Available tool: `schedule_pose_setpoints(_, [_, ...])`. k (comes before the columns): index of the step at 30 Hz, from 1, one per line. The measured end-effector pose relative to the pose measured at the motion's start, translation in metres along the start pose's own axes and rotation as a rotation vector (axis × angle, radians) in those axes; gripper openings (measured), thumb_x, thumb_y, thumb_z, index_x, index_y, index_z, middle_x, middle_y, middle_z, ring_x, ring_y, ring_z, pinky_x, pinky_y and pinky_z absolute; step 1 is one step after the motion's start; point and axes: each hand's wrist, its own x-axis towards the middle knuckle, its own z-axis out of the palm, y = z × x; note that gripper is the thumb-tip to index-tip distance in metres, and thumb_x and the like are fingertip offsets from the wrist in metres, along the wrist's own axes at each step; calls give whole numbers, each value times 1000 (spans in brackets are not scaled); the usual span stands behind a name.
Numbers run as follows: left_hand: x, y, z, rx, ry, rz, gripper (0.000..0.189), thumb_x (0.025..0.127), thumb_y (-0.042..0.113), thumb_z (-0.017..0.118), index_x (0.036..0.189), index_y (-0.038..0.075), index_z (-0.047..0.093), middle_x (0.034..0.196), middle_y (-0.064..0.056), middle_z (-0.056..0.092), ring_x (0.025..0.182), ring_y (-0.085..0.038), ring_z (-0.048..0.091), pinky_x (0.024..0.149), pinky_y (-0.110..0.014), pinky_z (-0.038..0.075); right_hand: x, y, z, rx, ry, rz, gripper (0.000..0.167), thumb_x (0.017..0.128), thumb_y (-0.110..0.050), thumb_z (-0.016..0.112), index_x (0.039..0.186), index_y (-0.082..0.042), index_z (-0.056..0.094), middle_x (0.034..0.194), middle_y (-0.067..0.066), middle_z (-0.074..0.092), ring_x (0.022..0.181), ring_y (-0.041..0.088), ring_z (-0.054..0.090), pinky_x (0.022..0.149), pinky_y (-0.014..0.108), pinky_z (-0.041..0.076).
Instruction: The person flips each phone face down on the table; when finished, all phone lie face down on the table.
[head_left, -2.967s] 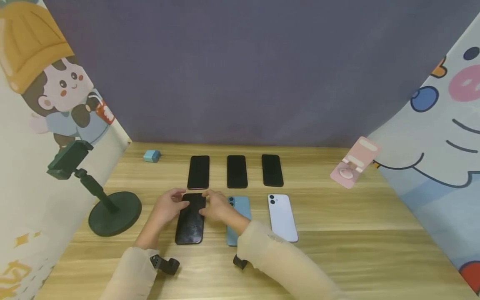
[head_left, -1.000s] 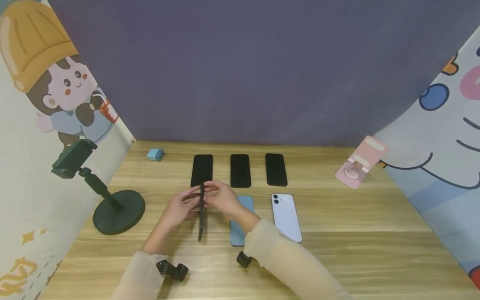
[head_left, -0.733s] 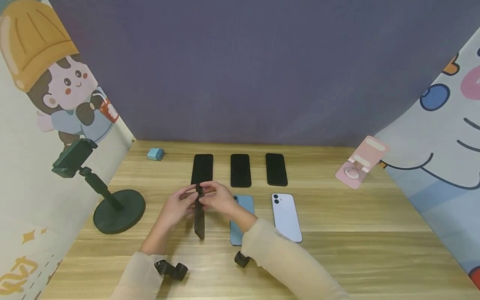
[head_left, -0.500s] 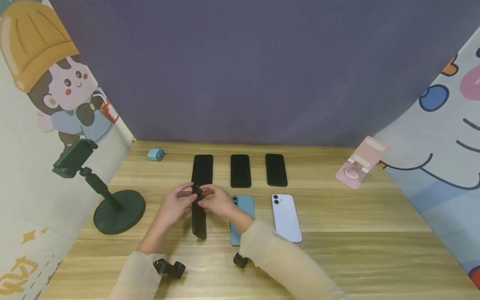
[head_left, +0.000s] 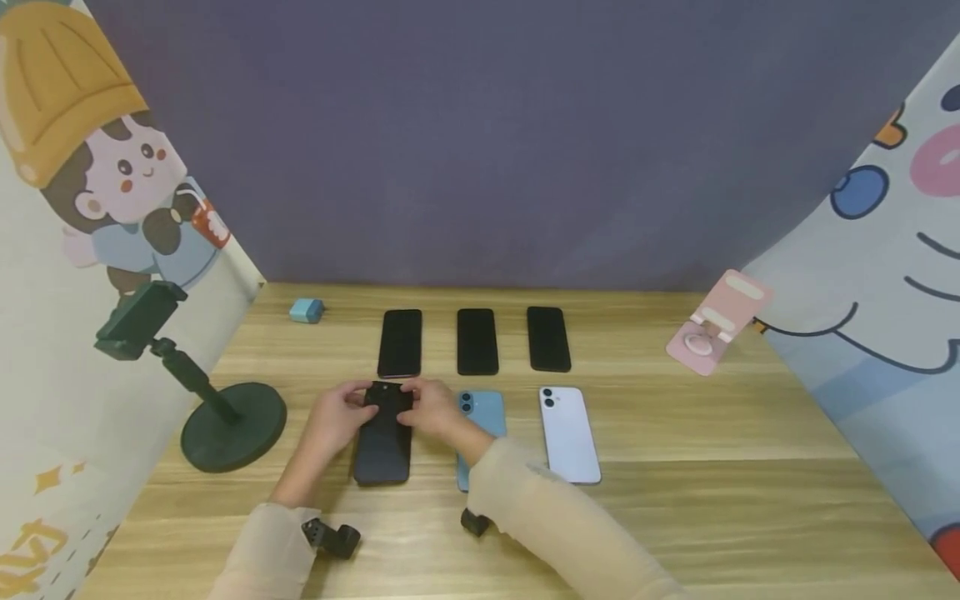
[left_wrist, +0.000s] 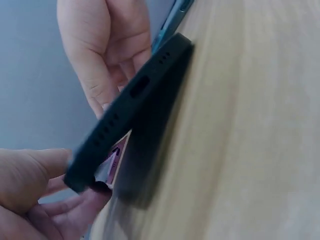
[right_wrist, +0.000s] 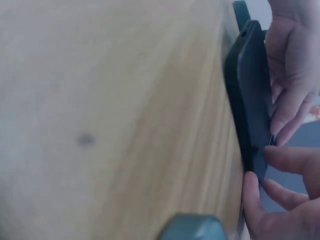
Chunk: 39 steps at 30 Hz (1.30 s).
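Note:
Both hands hold a black phone point(head_left: 384, 450) by its top end, in the near row at the left. My left hand point(head_left: 337, 417) pinches the left top corner between thumb and fingers; my right hand point(head_left: 435, 414) pinches the right one. In the left wrist view the phone point(left_wrist: 117, 111) leans over the wood, its port end toward the camera and its left long edge raised. The right wrist view shows the phone's dark face point(right_wrist: 253, 95) between the hands. A blue phone point(head_left: 486, 412), camera side up, lies partly under the right forearm.
A white phone point(head_left: 570, 437) lies at the right of the near row. Behind are three black phones: left point(head_left: 400, 343), middle point(head_left: 477, 342), right point(head_left: 549, 340). A dark green stand point(head_left: 232, 425), blue charger point(head_left: 306, 311) and pink stand point(head_left: 723, 312) flank them on the wooden table point(head_left: 675, 525).
The black phone was nearly flat, then turned up on its long edge between both hands. Since then it has rolled down to the left, its broad dark face now upward. Both hands kept hold.

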Motion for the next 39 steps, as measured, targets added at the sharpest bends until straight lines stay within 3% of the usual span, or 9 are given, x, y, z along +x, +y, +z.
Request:
schedule_pose_setpoints(4, [1,-5,1,37,-1,-12,44,85,8,72,124,-7,60,99,-23,67,91,-37,66,75,-47,53,0,-5,2,-129,11,-7,43,82,-17,79,123,-10,66,100,6,63,98,21,58,83,27,47])
schedule_pose_setpoints(7, [3,-6,0,49,6,-11,44,85,8,72,124,-8,60,99,-23,67,91,-36,65,75,-47,53,1,-7,2,-164,14,1,44,83,-18,79,123,-11,66,98,5,57,98,21,54,84,28,46])
schedule_pose_setpoints(18, [8,-7,2,103,13,-22,40,83,5,74,120,-8,63,98,-20,66,89,-34,64,75,-46,53,4,-10,3,-202,-1,24,47,83,-20,79,127,-12,64,108,10,56,103,23,55,90,30,46])
schedule_pose_setpoints(23, [12,-5,-5,108,-46,-41,42,86,9,72,122,-9,60,100,-22,66,89,-34,64,74,-46,53,7,-9,-1,-197,-33,18,45,85,-20,78,126,-11,64,112,10,59,108,24,54,93,31,45])
schedule_pose_setpoints(26, [22,-5,-13,103,-80,-44,43,91,13,67,127,-8,56,106,-25,64,92,-36,64,76,-47,52,13,-6,-8,-171,-24,23,42,88,-22,75,126,-11,64,112,9,61,110,24,53,92,34,46])
schedule_pose_setpoints(30, [44,-8,-19,93,-98,7,45,94,15,64,133,-6,53,115,-27,62,102,-40,61,83,-49,51,26,-1,-18,-98,40,38,42,92,-22,69,132,-11,60,122,13,57,114,27,52,93,38,47])
schedule_pose_setpoints(33, [59,-11,-16,61,-134,34,48,95,16,64,136,-5,50,121,-28,59,111,-42,57,88,-50,49,36,2,-22,-42,85,49,43,94,-20,67,134,-10,57,129,15,56,116,30,54,93,40,48])
schedule_pose_setpoints(39, [76,-15,-7,-52,-138,28,46,94,11,65,135,-6,52,120,-28,60,109,-40,58,88,-47,49,51,5,-23,77,154,96,39,90,-14,72,128,-9,63,117,12,66,109,27,61,93,36,49])
